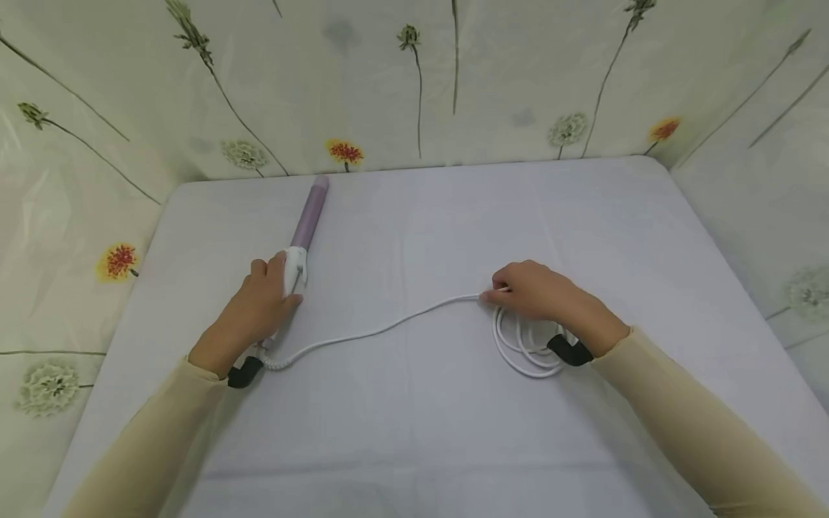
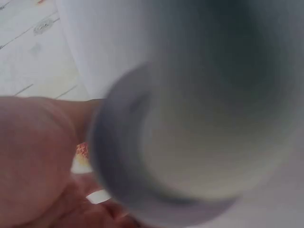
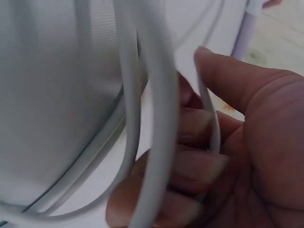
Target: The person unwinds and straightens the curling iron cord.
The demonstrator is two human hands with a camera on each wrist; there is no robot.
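A curling iron (image 1: 311,212) with a mauve barrel and white handle lies at the left of the table, its tip towards the back edge. My left hand (image 1: 252,306) grips it by the handle. In the left wrist view the handle's rounded end (image 2: 118,142) looms large and blurred. From the iron a white cord (image 1: 376,332) runs across to my right hand (image 1: 534,291), which pinches it between thumb and fingers. Loops of the cord (image 1: 532,374) hang or lie below that hand; I cannot tell which. Several cord strands (image 3: 159,95) cross close to the right wrist camera.
A white cloth covers the table (image 1: 401,417). Behind it and at both sides hangs a pale flower-printed sheet (image 1: 492,86). Black wrist straps (image 1: 245,373) show at both cuffs.
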